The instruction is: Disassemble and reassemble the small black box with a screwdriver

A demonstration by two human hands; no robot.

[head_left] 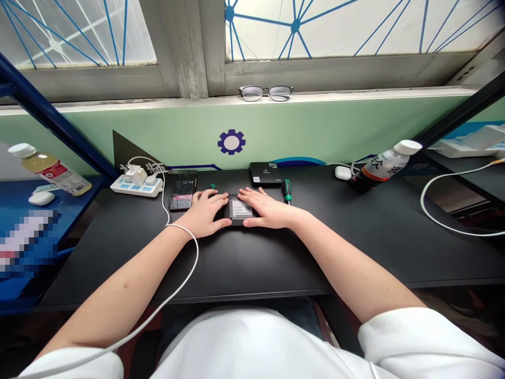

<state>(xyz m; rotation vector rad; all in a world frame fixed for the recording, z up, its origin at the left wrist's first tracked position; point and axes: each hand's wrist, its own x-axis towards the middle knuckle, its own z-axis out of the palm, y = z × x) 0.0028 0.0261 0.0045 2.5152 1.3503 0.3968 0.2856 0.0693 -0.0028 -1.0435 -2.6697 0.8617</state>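
A small flat black device [240, 209] with a pale printed label lies on the black desk between my hands. My left hand [203, 215] holds its left side, thumb at the near corner and index finger at the far one. From the other side my right hand [268, 209] grips it, fingers over the far right edge and thumb by the near edge. A green-and-black screwdriver [287, 190] is just beyond my right hand. A small green object [212, 186] peeks out behind my left fingers, mostly hidden. Left of that hand lies a phone [182, 190] with its screen lit.
Behind the device sits a flat black box [265, 173]. A power strip [136, 185] stands at the left; its white cable [196, 252] crosses my left forearm. Toward the right are a white earphone case [343, 172] and a dark drink bottle [381, 167]. Glasses [266, 93] rest on the sill.
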